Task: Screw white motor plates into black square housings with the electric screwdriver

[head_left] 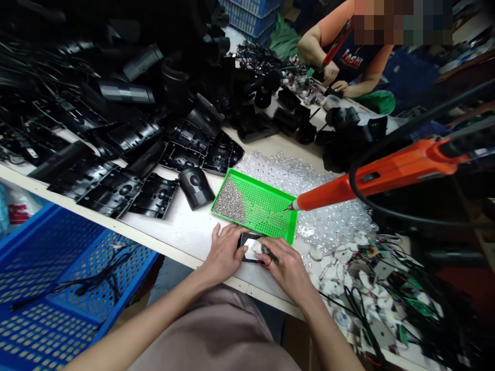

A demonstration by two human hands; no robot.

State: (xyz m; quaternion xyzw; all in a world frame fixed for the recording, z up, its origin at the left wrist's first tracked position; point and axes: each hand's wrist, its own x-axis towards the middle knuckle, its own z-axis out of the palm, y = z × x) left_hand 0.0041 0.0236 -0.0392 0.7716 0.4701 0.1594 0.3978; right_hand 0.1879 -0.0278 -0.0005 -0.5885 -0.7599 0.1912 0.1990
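Observation:
At the table's front edge, my left hand (226,255) grips the left side of a black plastic housing (246,238), thumb on its near side. A pale, flat area shows inside the housing. My right hand (288,265) closes on a small white and dark part (259,248) with thin wires, over the housing's right half. My fingers partly hide that part, so its exact kind is unclear. Just beyond both hands lies a green perforated tray (266,232) with a heap of small screws (231,201) at its left end. An orange electric screwdriver (348,186) hangs with its tip over the tray's right end.
Black plastic shells (152,196) cover the left of the table. Clear plastic pieces (332,221) spread to the right, beside wired white assemblies (361,273). A blue crate (42,242) stands below at left. Across the table, another person's hands (334,80) work among parts.

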